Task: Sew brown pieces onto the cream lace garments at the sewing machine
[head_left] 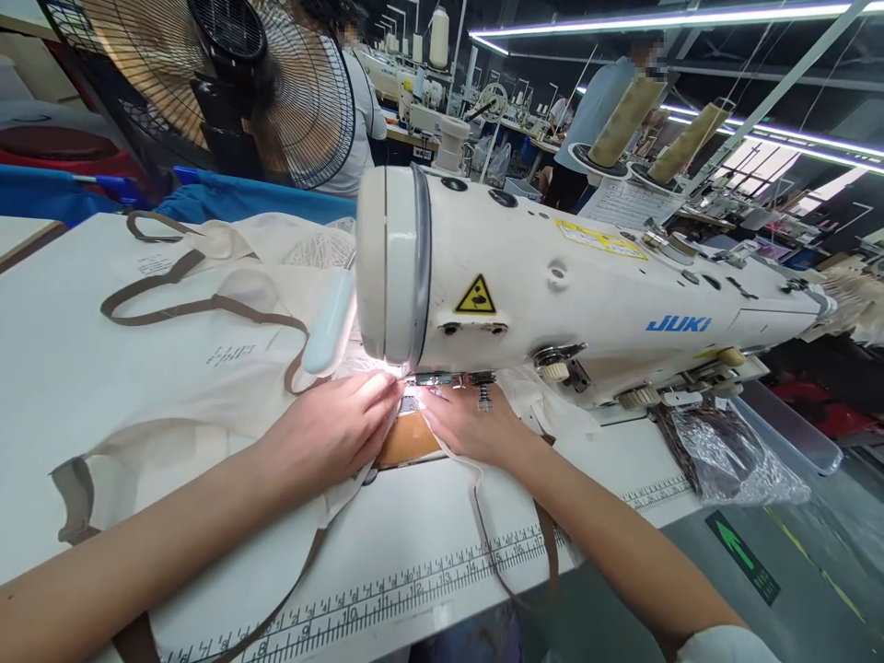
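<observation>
A white JUKI sewing machine (511, 267) stretches across the middle of the view, its needle area brightly lit. Just left of the needle, my left hand (335, 424) is closed, fingers together on pale cream fabric (259, 396). My right hand (476, 422) lies on the other side under the machine head, its fingertips pinching the edge of the same fabric. Brown straps (166, 304) trail from the fabric over the table, and one loop hangs past the front edge below my right wrist. The needle tip and the exact seam are hidden by my fingers.
A white table (75, 368) carries a printed ruler (387, 594) along its front edge. A large fan (227, 92) stands at back left. Thread cones (628, 120) rise behind the machine. A plastic-wrapped bundle (732, 451) sits at right. Other people are in the background.
</observation>
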The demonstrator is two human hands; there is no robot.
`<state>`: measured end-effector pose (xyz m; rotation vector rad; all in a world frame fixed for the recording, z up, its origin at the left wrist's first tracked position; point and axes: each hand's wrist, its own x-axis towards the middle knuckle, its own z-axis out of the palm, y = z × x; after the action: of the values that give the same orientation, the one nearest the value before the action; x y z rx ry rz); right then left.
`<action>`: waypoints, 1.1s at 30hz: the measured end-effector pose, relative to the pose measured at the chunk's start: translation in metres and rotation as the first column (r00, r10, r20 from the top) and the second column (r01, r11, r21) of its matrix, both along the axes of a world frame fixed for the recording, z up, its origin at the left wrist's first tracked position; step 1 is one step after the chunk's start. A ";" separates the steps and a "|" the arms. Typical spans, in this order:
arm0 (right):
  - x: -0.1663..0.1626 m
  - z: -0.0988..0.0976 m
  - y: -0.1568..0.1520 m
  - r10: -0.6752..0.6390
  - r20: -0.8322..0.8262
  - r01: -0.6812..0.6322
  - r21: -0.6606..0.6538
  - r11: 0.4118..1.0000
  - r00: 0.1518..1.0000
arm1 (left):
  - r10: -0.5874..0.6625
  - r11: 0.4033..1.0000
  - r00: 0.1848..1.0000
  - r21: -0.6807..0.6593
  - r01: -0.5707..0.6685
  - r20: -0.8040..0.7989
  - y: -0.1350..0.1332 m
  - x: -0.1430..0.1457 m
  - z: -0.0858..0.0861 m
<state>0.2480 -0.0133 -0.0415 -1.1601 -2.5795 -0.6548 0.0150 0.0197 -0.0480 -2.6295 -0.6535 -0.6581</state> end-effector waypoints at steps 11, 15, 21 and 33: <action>0.003 0.006 -0.002 0.003 -0.039 -0.008 -0.113 0.994 0.999 | 0.054 0.998 0.998 0.018 -0.054 -0.044 -0.006 0.003 -0.002; 0.005 0.004 -0.001 0.032 -0.030 -0.035 -0.115 0.993 0.999 | 0.041 0.998 0.999 0.044 -0.040 -0.025 -0.006 0.003 -0.003; 0.004 0.005 -0.001 0.015 -0.002 -0.015 -0.072 0.997 1.000 | 0.038 0.999 0.999 0.029 -0.038 -0.012 -0.006 0.003 -0.004; 0.004 0.005 -0.001 -0.010 0.008 0.010 -0.077 0.997 1.000 | 0.033 0.997 0.999 0.065 -0.033 0.006 -0.005 0.004 -0.001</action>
<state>0.2520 -0.0139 -0.0360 -1.1970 -2.6282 -0.5669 0.0191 0.0146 -0.0489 -2.5530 -0.6642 -0.6654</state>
